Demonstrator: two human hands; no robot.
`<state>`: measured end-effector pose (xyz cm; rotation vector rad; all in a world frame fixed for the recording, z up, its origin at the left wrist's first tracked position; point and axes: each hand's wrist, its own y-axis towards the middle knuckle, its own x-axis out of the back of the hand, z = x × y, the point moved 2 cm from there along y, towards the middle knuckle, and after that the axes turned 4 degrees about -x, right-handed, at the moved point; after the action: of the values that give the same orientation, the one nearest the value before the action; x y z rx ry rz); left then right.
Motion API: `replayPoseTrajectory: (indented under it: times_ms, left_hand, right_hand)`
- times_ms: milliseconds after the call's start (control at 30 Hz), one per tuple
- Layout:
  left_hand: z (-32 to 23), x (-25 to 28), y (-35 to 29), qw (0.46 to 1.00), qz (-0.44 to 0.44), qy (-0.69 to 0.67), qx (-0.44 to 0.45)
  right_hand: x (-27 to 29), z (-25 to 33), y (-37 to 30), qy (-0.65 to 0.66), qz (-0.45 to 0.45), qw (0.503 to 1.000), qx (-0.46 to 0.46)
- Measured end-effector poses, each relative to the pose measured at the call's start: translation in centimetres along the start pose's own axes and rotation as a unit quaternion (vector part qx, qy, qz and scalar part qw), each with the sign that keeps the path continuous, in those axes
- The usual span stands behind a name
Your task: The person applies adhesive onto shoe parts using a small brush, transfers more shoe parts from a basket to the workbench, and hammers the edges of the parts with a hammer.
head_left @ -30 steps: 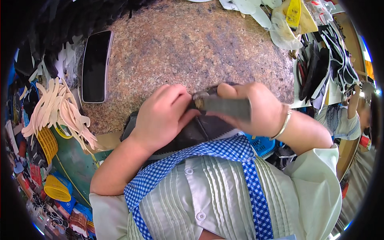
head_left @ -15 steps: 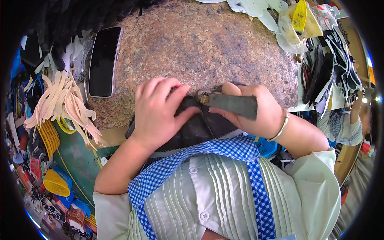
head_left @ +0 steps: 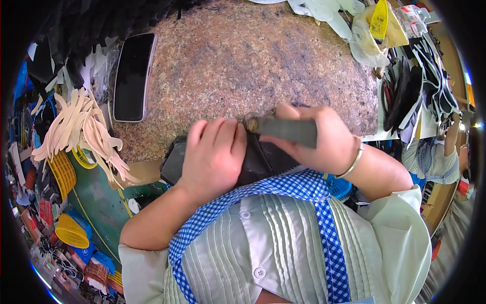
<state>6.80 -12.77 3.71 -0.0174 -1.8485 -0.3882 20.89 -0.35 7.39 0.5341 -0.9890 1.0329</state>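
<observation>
A black leather piece (head_left: 260, 162) with a zigzag-cut edge lies at the near edge of the stone slab, partly against my apron. My left hand (head_left: 215, 152) is closed over its left part, fingers bent together and the fingertips at its far edge; the thumb is hidden. In my right hand (head_left: 329, 139) is a grey-green block-shaped tool (head_left: 288, 130) with a worn brown end, gripped between thumb and fingers. That brown end sits at the leather's far edge, just right of my left fingers. What lies under it is hidden.
On the slab (head_left: 238, 55) a black-screened phone (head_left: 132, 78) lies at the left. Beige cut strips (head_left: 81, 131) hang beyond its left edge, above a yellow basket (head_left: 73, 230). White pieces and a pale container (head_left: 372, 43) stand far right; black straps (head_left: 412, 86) hang beside them.
My left hand has shifted toward me and slightly right, its spread fingers now drawn together over the leather. The tool in my right hand has moved slightly left.
</observation>
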Motion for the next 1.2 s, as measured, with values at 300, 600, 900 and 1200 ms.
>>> replayPoseTrajectory:
  times_ms: [300,600,900,1200]
  left_hand:
    - [0.9,0.7,-0.5,0.99,0.023,-0.088,0.109]
    - [2.5,1.3,-0.7,0.981,0.043,-0.159,0.101]
    - [2.7,0.8,-1.9,0.993,0.004,-0.11,-0.033]
    - [3.7,0.5,-2.6,0.981,-0.06,-0.179,0.032]
  right_hand:
    - [-0.5,-0.6,0.3,0.007,0.008,1.0,0.015]
    - [0.0,0.2,1.3,-0.024,0.06,0.998,0.012]
    - [0.1,1.3,2.4,-0.027,0.095,0.995,0.027]
    - [0.3,2.0,3.0,-0.051,0.121,0.991,0.041]
